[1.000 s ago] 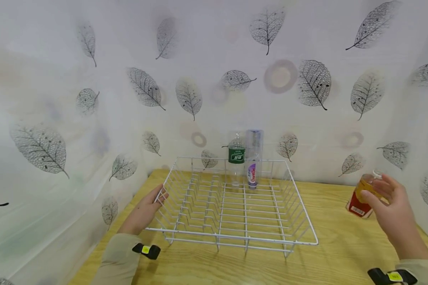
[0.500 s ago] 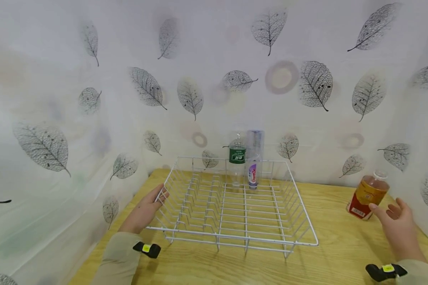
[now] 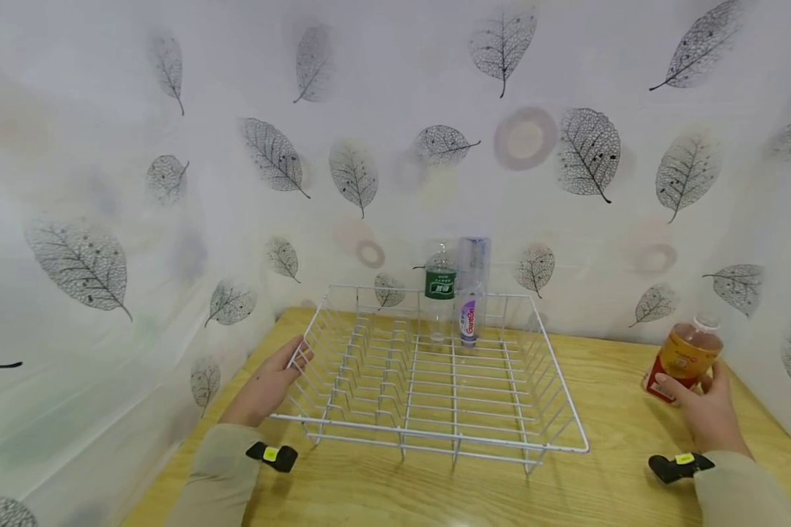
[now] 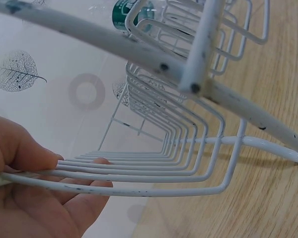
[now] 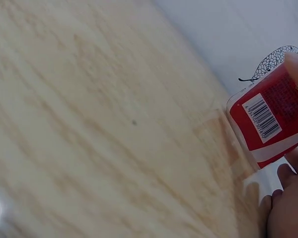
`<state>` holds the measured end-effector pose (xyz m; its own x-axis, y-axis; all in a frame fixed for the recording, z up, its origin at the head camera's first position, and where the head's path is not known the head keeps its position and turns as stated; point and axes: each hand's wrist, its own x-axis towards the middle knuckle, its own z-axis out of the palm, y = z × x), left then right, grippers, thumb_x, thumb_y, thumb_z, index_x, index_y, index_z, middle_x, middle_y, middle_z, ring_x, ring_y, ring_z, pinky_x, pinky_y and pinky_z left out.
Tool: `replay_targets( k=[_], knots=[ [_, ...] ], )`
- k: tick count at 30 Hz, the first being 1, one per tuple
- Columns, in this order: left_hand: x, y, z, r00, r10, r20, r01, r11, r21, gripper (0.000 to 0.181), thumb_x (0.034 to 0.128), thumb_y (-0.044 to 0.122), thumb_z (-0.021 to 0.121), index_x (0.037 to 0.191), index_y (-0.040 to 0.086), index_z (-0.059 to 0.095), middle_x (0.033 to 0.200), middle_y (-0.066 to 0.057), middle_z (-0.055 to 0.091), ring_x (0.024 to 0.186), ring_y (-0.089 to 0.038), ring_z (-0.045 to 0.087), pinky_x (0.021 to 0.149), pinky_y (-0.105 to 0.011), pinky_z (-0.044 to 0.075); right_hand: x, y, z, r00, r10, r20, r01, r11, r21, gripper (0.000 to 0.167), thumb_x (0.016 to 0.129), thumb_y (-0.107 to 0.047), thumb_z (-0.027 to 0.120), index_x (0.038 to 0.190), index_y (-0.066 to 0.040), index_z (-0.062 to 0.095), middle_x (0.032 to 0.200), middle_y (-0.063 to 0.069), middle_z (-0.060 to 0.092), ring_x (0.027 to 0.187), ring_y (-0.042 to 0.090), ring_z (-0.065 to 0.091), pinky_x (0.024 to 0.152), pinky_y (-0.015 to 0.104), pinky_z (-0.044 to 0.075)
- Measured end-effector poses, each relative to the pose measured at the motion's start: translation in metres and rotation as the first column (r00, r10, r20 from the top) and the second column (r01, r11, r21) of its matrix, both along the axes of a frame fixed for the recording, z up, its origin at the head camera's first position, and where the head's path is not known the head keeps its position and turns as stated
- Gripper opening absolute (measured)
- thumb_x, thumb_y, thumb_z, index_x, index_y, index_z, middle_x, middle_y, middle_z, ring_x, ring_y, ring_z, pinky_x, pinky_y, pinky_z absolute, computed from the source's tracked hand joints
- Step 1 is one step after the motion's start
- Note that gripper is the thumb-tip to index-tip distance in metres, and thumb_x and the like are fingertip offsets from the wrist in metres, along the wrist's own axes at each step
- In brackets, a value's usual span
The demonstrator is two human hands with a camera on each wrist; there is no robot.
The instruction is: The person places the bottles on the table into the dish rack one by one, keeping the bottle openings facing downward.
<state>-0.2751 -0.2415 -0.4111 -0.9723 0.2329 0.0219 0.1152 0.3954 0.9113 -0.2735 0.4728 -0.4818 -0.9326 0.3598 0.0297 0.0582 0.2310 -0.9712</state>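
Observation:
A white wire dish rack (image 3: 461, 399) sits on the wooden table, its left side held by my left hand (image 3: 270, 380). In the left wrist view, the thumb of that hand (image 4: 39, 193) lies over the rack's wires and the fingers pass behind them. At the right, a bottle (image 3: 685, 359) with a red and yellow label and a white cap is in the grip of my right hand (image 3: 712, 410), thumb across its front. The right wrist view shows the red lower label with a barcode on this bottle (image 5: 268, 119); most of the hand lies outside that view.
Behind the rack, a clear plastic bottle with a green label (image 3: 440, 285) stands upside down against the back, beside a clear bottle with a purple and white label (image 3: 468, 318). A leaf-printed sheet (image 3: 395, 88) bounds the table (image 3: 606, 468) at the back and sides.
My right hand let go of the red and yellow bottle near its top, drew back and down, then took hold of it lower. The left hand stays on the rack.

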Motion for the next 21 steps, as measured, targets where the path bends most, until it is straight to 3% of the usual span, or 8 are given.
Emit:
replay_targets(
  k=[2, 5, 8, 10, 12, 14, 21],
  knots=[
    [0.0, -0.0005, -0.0006, 1.0, 0.001, -0.001, -0.001, 1.0, 0.0, 0.059, 0.1103, 0.01, 0.033, 0.164, 0.01, 0.008, 0.162, -0.018, 0.031, 0.147, -0.036, 0.031, 0.118, -0.054, 0.026, -0.0011, 0.0015, -0.0002, 1.0, -0.008, 0.027, 0.007, 0.999, 0.035, 0.104, 0.098, -0.043, 0.066, 0.159, -0.038, -0.018, 0.165, 0.02, -0.017, 0.149, 0.043, -0.013, 0.118, 0.062, 0.001],
    [0.0003, -0.0008, -0.0009, 1.0, 0.001, 0.001, -0.001, 1.0, 0.0, 0.059, 0.1104, 0.01, 0.033, 0.164, 0.011, 0.008, 0.161, -0.017, 0.031, 0.147, -0.035, 0.03, 0.118, -0.054, 0.026, -0.0029, 0.0022, 0.0004, 0.996, -0.022, 0.088, 0.011, 0.992, 0.126, 0.105, 0.097, -0.05, 0.063, 0.163, -0.016, -0.011, 0.164, 0.029, -0.009, 0.149, 0.05, -0.001, 0.116, 0.067, 0.008],
    [0.0007, -0.0007, -0.0003, 1.0, -0.002, 0.002, 0.002, 1.0, 0.004, 0.059, 0.1109, 0.012, 0.034, 0.164, 0.012, 0.008, 0.162, -0.017, 0.031, 0.147, -0.035, 0.03, 0.118, -0.054, 0.025, -0.0037, 0.0006, 0.0024, 0.99, -0.044, 0.135, 0.006, 0.962, 0.274, 0.102, 0.098, -0.055, 0.058, 0.158, 0.008, 0.005, 0.153, 0.042, 0.017, 0.136, 0.055, 0.027, 0.106, 0.068, 0.03],
    [0.0006, -0.0007, 0.0, 1.0, -0.003, 0.004, 0.003, 1.0, 0.002, 0.059, 0.1111, 0.013, 0.034, 0.164, 0.012, 0.008, 0.162, -0.016, 0.031, 0.148, -0.034, 0.03, 0.118, -0.054, 0.024, -0.003, -0.0009, 0.0031, 0.988, -0.049, 0.145, -0.004, 0.939, 0.344, 0.097, 0.098, -0.056, 0.056, 0.152, 0.014, 0.016, 0.14, 0.041, 0.031, 0.121, 0.052, 0.037, 0.095, 0.064, 0.037],
    [-0.0001, -0.001, -0.0005, 1.0, -0.005, 0.002, 0.005, 1.0, -0.002, 0.059, 0.1113, 0.014, 0.034, 0.164, 0.013, 0.008, 0.162, -0.016, 0.031, 0.148, -0.034, 0.03, 0.118, -0.054, 0.023, -0.0014, -0.0023, 0.0038, 0.988, -0.055, 0.145, -0.005, 0.923, 0.384, 0.092, 0.099, -0.056, 0.055, 0.145, 0.018, 0.023, 0.129, 0.037, 0.037, 0.109, 0.047, 0.039, 0.086, 0.059, 0.038],
    [-0.0009, -0.0015, -0.0016, 1.0, -0.003, 0.004, 0.004, 1.0, -0.003, 0.059, 0.1114, 0.014, 0.034, 0.164, 0.012, 0.008, 0.162, -0.016, 0.031, 0.147, -0.035, 0.03, 0.118, -0.055, 0.023, 0.0004, -0.003, 0.0034, 0.987, -0.056, 0.147, -0.008, 0.917, 0.398, 0.092, 0.099, -0.056, 0.054, 0.144, 0.018, 0.024, 0.129, 0.037, 0.038, 0.108, 0.046, 0.04, 0.085, 0.058, 0.038],
    [-0.0015, -0.0036, 0.0014, 1.0, -0.003, -0.019, 0.003, 1.0, -0.012, 0.059, 0.1103, 0.009, 0.033, 0.163, 0.006, 0.007, 0.161, -0.022, 0.03, 0.147, -0.039, 0.029, 0.118, -0.056, 0.024, 0.0058, -0.0076, 0.0003, 0.989, -0.057, 0.133, 0.014, 0.953, 0.303, 0.102, 0.098, -0.057, 0.056, 0.153, 0.016, 0.009, 0.148, 0.041, 0.026, 0.125, 0.053, 0.033, 0.104, 0.068, 0.03]
  ],
)
